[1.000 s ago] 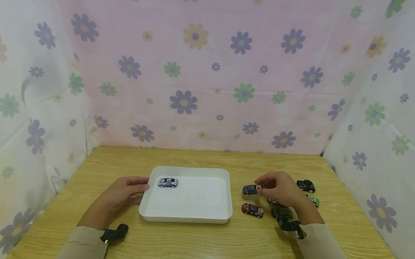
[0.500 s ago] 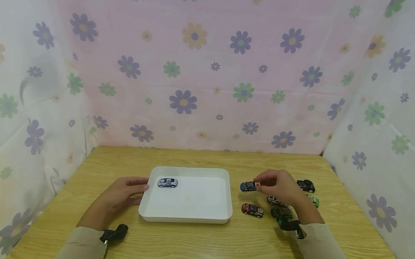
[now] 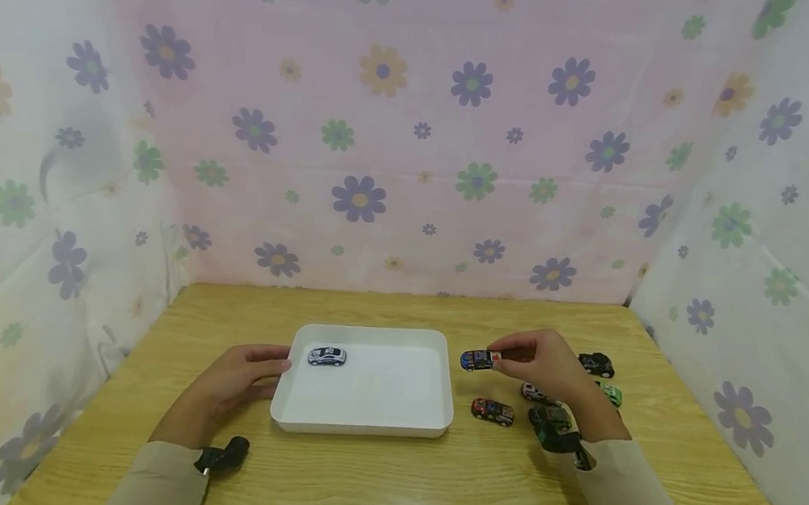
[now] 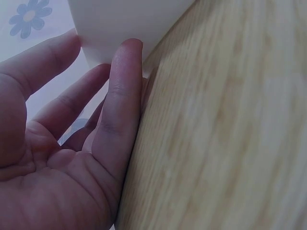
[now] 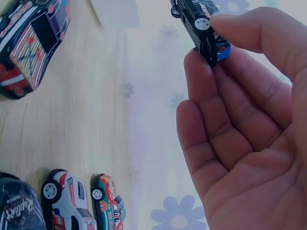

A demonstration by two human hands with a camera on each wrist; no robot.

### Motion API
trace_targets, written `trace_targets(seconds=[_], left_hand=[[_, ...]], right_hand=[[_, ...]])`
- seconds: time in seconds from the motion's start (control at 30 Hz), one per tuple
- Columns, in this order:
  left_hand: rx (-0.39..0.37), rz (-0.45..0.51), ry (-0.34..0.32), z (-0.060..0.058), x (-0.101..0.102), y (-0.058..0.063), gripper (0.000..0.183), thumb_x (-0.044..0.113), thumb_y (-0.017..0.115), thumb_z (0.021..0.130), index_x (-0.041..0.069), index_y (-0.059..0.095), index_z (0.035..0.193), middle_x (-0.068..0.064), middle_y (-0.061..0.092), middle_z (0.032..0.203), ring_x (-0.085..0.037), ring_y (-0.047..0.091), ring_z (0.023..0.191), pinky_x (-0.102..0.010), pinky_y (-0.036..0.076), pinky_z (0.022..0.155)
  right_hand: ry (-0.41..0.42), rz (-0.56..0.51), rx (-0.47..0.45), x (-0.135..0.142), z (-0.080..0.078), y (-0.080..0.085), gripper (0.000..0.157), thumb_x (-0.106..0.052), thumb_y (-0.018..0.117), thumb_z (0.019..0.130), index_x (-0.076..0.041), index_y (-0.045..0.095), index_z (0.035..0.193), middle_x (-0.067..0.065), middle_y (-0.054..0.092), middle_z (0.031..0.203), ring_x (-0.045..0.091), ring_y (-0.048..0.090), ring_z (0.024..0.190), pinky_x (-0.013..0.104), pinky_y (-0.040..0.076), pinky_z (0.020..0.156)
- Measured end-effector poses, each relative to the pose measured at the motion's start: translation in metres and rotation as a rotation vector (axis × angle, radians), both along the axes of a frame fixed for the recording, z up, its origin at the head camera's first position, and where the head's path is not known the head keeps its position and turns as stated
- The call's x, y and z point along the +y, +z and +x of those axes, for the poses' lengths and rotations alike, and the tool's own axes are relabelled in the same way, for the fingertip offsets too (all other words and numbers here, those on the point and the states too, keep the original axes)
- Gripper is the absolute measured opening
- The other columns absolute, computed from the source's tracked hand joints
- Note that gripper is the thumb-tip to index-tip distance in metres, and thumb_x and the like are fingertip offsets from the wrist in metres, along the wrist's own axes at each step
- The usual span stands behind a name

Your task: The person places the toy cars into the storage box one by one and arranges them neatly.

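My right hand (image 3: pixel 543 369) pinches a blue and black toy car (image 3: pixel 478 360) between thumb and fingers, lifted above the table to the right of the white tray (image 3: pixel 376 400). Up close in the right wrist view, the thumb presses on the side of the car (image 5: pixel 197 28), near a wheel. My left hand (image 3: pixel 235 376) is at the tray's left side; in the left wrist view its extended fingertips (image 4: pixel 127 52) touch the tray wall (image 4: pixel 124 21). A white toy car (image 3: pixel 327 356) with dark markings sits inside the tray, towards the back left.
A red toy car (image 3: pixel 492 411) stands on the wooden table (image 3: pixel 353 483) right of the tray. Around my right wrist are a dark green car (image 3: pixel 549 417), a white patterned car (image 3: pixel 536 393), a green car (image 3: pixel 610 393) and a black car (image 3: pixel 596 364). Flowered cloth (image 3: pixel 413 164) encloses the table.
My right hand has raised the blue and black car and carried it a little left, towards the tray. The left hand and the tray have stayed in place.
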State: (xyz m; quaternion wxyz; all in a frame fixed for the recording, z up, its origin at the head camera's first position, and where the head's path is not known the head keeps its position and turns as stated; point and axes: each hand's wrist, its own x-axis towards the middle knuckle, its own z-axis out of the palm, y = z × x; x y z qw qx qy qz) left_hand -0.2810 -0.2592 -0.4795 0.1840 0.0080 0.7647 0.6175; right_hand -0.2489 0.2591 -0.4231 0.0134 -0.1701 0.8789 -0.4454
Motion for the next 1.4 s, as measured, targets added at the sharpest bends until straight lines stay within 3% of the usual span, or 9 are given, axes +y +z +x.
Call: trace_targets(seconds=[0.23, 0.43, 0.67, 0.9, 1.17, 1.4], left_hand=[[0.007, 0.001, -0.015, 0.0, 0.001, 0.0, 0.065, 0.03, 0.073, 0.098, -0.001, 0.05, 0.15, -0.022, 0.051, 0.154, -0.021, 0.067, 0.116, -0.036, 0.061, 0.093], [-0.004, 0.002, 0.015, 0.002, 0.0, -0.001, 0.064, 0.031, 0.075, 0.096, 0.001, 0.053, 0.149, -0.02, 0.052, 0.153, -0.021, 0.067, 0.117, -0.037, 0.061, 0.094], [0.001, -0.007, 0.015, 0.003, 0.002, 0.0, 0.061, 0.029, 0.073, 0.099, 0.001, 0.052, 0.149, -0.021, 0.051, 0.154, -0.022, 0.067, 0.118, -0.037, 0.061, 0.094], [0.006, 0.0, 0.015, 0.002, 0.005, 0.002, 0.06, 0.027, 0.073, 0.099, 0.0, 0.052, 0.149, -0.022, 0.051, 0.154, -0.023, 0.067, 0.118, -0.037, 0.061, 0.094], [0.006, -0.033, 0.017, 0.005, 0.002, 0.004, 0.06, 0.029, 0.072, 0.099, 0.002, 0.052, 0.15, -0.021, 0.051, 0.154, -0.022, 0.066, 0.118, -0.036, 0.061, 0.094], [0.01, -0.042, 0.003, 0.004, 0.002, 0.005, 0.061, 0.032, 0.072, 0.099, 0.003, 0.052, 0.149, -0.02, 0.051, 0.154, -0.022, 0.066, 0.118, -0.036, 0.061, 0.095]], right_hand=[[0.019, 0.0, 0.029, -0.005, 0.001, 0.003, 0.024, -0.024, 0.08, 0.093, -0.02, 0.078, 0.117, 0.002, 0.077, 0.11, 0.016, 0.073, 0.094, 0.03, 0.062, 0.078], [0.056, 0.016, 0.088, -0.014, -0.003, 0.005, 0.024, -0.025, 0.079, 0.093, -0.02, 0.078, 0.117, 0.001, 0.077, 0.108, 0.014, 0.073, 0.093, 0.029, 0.061, 0.076], [0.058, 0.044, 0.122, -0.025, -0.008, 0.008, 0.02, -0.026, 0.079, 0.094, -0.027, 0.079, 0.114, -0.007, 0.076, 0.109, 0.012, 0.07, 0.096, 0.031, 0.061, 0.081], [0.071, 0.027, 0.105, -0.038, -0.014, 0.013, 0.02, -0.023, 0.08, 0.092, -0.026, 0.08, 0.112, -0.006, 0.077, 0.106, 0.023, 0.071, 0.095, 0.03, 0.062, 0.076], [0.119, 0.055, 0.146, -0.06, -0.021, 0.018, 0.022, -0.021, 0.079, 0.093, -0.023, 0.08, 0.114, -0.006, 0.078, 0.107, 0.012, 0.071, 0.093, 0.034, 0.062, 0.081], [0.123, 0.061, 0.134, -0.075, -0.025, 0.022, 0.021, -0.023, 0.08, 0.092, -0.025, 0.08, 0.113, -0.008, 0.077, 0.103, 0.012, 0.071, 0.091, 0.028, 0.061, 0.077]])
